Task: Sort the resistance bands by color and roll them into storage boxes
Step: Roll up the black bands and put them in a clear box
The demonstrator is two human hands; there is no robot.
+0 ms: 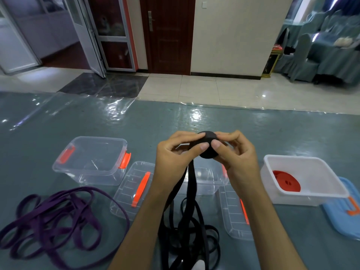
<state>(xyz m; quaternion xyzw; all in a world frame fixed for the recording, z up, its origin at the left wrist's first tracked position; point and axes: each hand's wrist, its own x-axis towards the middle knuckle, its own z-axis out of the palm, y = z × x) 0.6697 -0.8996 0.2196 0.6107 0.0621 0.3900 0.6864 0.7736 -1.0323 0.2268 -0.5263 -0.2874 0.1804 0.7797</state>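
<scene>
Two hands [206, 152], teal plastic-covered table [253, 133], tiled floor [204, 88]

A dark red door [168, 34] is set in a cream wall [231, 36]. Pale floor tiles [194, 88] are lit glossy. Blue-draped chairs [319, 55] are ranged at right; a glazed door [115, 36] is seen left.

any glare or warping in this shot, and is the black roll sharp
Head view: bright glare patches on the plastic sheet over the table; wide-angle bending bows the door frames and the table's far edge; the black roll, pinched by the left hand and right hand, is fairly sharp; the far room looks soft.
</scene>
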